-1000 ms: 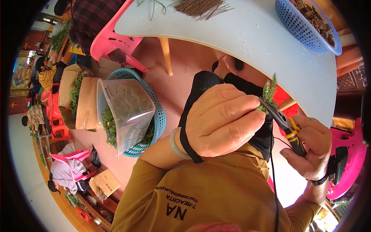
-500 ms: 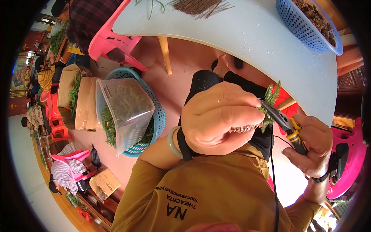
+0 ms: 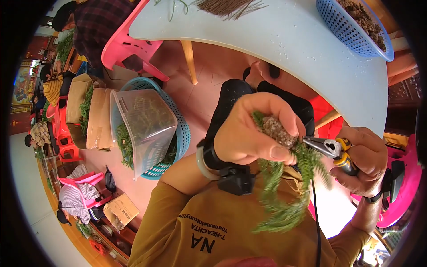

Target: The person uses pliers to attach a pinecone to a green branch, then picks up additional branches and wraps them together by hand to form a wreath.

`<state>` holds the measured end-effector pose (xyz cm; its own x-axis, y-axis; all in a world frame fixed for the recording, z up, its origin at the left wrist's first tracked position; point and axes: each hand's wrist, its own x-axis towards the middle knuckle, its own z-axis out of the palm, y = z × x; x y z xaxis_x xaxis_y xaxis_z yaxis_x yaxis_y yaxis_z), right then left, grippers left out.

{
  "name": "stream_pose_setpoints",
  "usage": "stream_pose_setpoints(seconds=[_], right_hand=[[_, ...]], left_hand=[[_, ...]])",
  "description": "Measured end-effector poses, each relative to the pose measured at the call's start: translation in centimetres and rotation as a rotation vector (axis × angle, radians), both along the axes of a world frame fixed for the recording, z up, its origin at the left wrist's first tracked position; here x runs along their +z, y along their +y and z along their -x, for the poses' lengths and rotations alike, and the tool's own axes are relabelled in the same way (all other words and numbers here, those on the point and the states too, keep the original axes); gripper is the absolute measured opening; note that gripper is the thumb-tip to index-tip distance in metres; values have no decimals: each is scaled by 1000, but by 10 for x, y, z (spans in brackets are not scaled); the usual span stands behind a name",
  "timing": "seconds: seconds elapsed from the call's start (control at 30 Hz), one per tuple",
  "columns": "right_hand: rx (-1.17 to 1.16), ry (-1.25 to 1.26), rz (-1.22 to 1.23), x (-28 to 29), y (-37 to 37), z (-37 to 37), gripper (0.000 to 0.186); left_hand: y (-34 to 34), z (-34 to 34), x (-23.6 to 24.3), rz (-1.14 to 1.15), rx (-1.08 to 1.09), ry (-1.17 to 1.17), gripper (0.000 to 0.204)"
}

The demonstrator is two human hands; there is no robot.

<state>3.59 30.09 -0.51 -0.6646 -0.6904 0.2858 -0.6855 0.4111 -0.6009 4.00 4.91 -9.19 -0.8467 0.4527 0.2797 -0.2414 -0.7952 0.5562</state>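
Observation:
Above my lap, my left hand [image 3: 255, 131] grips a pine cone [image 3: 278, 130] between thumb and fingers. Green artificial pine sprigs [image 3: 284, 196] hang from beneath it, somewhat blurred by motion. My right hand [image 3: 364, 158] is closed round the yellow-and-black handles of a pair of pliers [image 3: 331, 147]. The pliers' jaws point left and reach the edge of the pine cone by my left fingertips. What the jaws bite on, if anything, is too small to make out.
A white table [image 3: 284, 40] curves ahead, carrying brown stems [image 3: 231, 6] and a blue basket [image 3: 356, 33] of pine cones. To my left, a clear bin [image 3: 147, 120] of greenery sits in a teal basket [image 3: 182, 142], beside a cardboard box [image 3: 100, 118]. Other people sit at far left.
My left hand has turned over, bringing the pine cone and hanging sprigs into view. The pliers have tilted flatter, their jaws still close to my left fingertips.

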Motion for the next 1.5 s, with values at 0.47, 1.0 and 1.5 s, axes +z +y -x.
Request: stream_pose_setpoints(seconds=[0.47, 1.0, 1.5], right_hand=[[-137, 8, -60, -10, 4, -14, 32], [-208, 16, -91, -10, -5, -29, 30], [-47, -9, 88, -25, 4, -13, 33]], left_hand=[[20, 6, 13, 84, 316, -19, 39], [2, 1, 16, 909, 826, 756, 27], [9, -9, 16, 141, -128, -275, 25]])
